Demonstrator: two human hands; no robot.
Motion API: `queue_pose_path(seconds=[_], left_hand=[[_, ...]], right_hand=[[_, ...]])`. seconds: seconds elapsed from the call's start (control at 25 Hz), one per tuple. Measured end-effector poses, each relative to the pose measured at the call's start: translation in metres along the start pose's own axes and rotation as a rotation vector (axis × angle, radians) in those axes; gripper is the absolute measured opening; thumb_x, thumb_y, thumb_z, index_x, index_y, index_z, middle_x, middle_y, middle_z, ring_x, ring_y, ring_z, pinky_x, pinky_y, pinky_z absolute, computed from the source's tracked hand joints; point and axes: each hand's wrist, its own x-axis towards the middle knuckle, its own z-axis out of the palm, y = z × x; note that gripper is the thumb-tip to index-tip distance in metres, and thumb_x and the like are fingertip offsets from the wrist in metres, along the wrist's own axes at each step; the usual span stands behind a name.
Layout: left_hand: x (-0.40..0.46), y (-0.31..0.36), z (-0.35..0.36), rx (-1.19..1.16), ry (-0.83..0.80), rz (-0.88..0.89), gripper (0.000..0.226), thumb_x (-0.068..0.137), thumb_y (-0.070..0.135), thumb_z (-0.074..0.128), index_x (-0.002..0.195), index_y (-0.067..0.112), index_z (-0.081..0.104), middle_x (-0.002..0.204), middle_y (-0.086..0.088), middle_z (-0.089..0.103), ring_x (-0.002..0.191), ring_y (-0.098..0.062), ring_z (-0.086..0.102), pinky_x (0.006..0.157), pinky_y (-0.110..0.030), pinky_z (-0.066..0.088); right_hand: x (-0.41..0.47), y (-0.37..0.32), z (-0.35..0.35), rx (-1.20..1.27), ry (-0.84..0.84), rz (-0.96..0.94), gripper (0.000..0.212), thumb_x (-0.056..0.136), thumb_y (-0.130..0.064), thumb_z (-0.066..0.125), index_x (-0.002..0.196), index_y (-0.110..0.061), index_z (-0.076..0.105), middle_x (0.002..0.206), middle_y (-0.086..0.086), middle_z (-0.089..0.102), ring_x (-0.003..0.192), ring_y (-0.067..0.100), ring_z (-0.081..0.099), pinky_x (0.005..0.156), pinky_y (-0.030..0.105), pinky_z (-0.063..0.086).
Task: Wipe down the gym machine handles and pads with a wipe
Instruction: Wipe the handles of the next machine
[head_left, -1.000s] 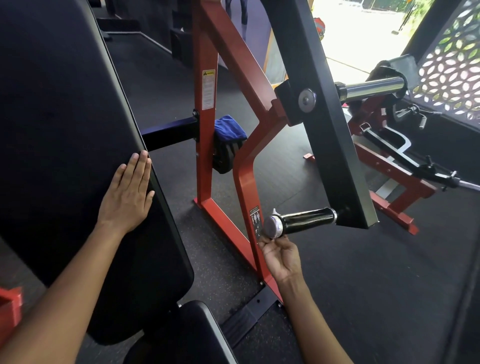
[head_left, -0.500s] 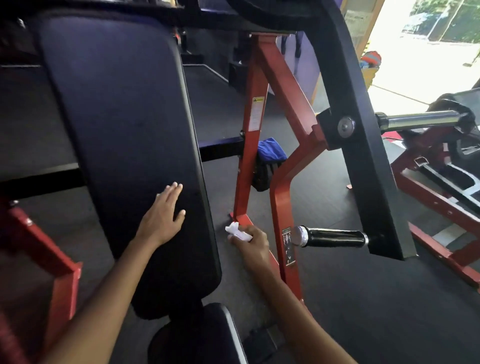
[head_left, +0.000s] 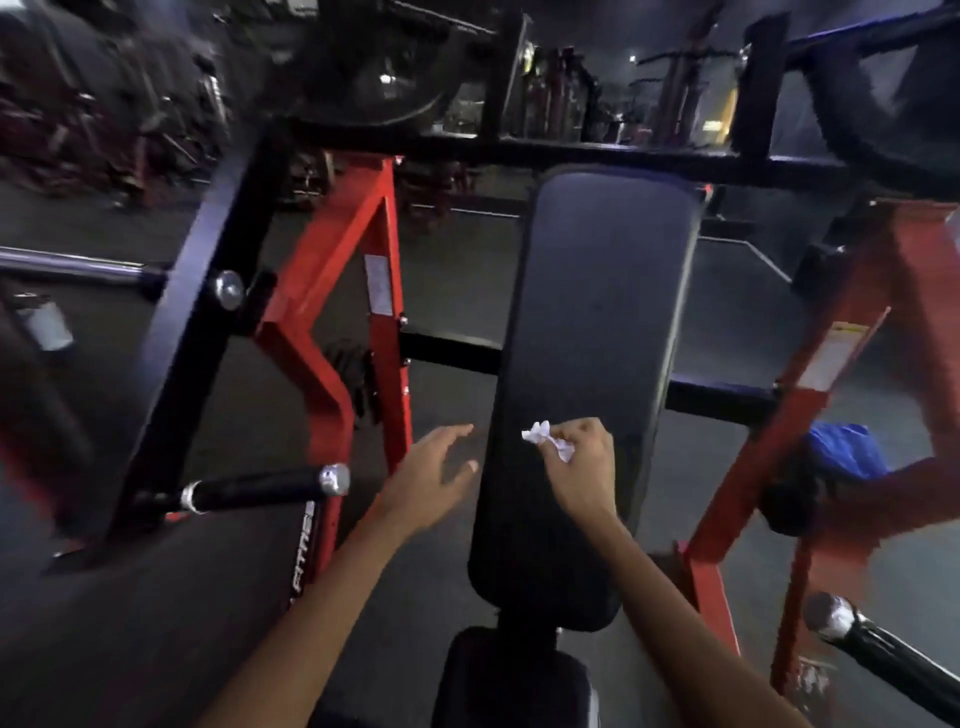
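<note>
A tall black back pad stands upright in the middle of the head view, with a black seat pad below it. My right hand grips a crumpled white wipe in front of the pad's lower half. Just left of the pad's edge, my left hand hovers with fingers spread and holds nothing. A black handle with a silver end cap sticks out at the left. Another black handle shows at the lower right.
Red and black frame bars flank the pad on both sides. A blue cloth hangs on the right frame. A steel weight peg juts out at far left. Dark rubber floor and other machines lie behind.
The view has swung left, putting the back pad in the centre. My left hand has come off the pad. My right hand has carried the wipe from the floor side to the pad's front.
</note>
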Motion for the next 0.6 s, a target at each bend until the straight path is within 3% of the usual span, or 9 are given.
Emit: queue_pose_path(seconds=[0.12,0.24,0.36,0.48,0.6], left_hand=[[-0.041,-0.016,-0.052,0.082,0.081,-0.031,0.046,0.083,0.024,0.058,0.125,0.006,0.056,0.125,-0.005,0.06,0.116,-0.014,0.055,0.097,-0.009,0.033],[-0.072,-0.036,-0.097,0.127,0.153,-0.106,0.045,0.082,0.026,0.055,0.123,0.007,0.057,0.123,-0.004,0.06,0.117,-0.015,0.054,0.102,-0.021,0.036],[-0.096,-0.071,-0.137,0.152,0.246,-0.193,0.042,0.086,0.019,0.06,0.126,0.008,0.055,0.126,-0.006,0.058,0.12,-0.019,0.053,0.102,-0.032,0.042],[-0.111,-0.116,-0.171,0.256,0.295,-0.244,0.041,0.09,0.016,0.058,0.13,0.009,0.051,0.131,-0.005,0.054,0.125,-0.018,0.048,0.105,-0.026,0.034],[-0.117,-0.166,-0.2,0.335,0.297,-0.307,0.044,0.094,0.02,0.052,0.137,0.012,0.045,0.139,-0.003,0.047,0.132,-0.017,0.039,0.108,-0.029,0.032]], right_hand=[[-0.023,-0.055,0.031,0.135,-0.11,-0.11,0.035,0.09,-0.025,0.061,0.069,0.003,0.063,0.068,-0.001,0.061,0.078,0.009,0.055,0.069,0.028,0.052],[-0.051,-0.097,0.06,0.217,-0.201,-0.193,0.012,0.087,-0.006,0.062,0.075,-0.006,0.064,0.077,-0.019,0.057,0.08,-0.011,0.056,0.068,0.006,0.043],[-0.069,-0.122,0.099,0.182,-0.277,-0.313,0.009,0.087,-0.005,0.059,0.08,-0.009,0.063,0.081,-0.003,0.056,0.074,0.005,0.054,0.067,0.016,0.04],[-0.079,-0.143,0.139,0.163,-0.299,-0.389,0.01,0.088,-0.007,0.058,0.09,-0.011,0.067,0.084,0.001,0.056,0.074,0.01,0.052,0.066,0.017,0.04],[-0.09,-0.162,0.188,0.086,-0.3,-0.454,0.02,0.088,-0.007,0.059,0.104,-0.012,0.07,0.086,0.001,0.055,0.074,0.013,0.056,0.069,0.023,0.046]])
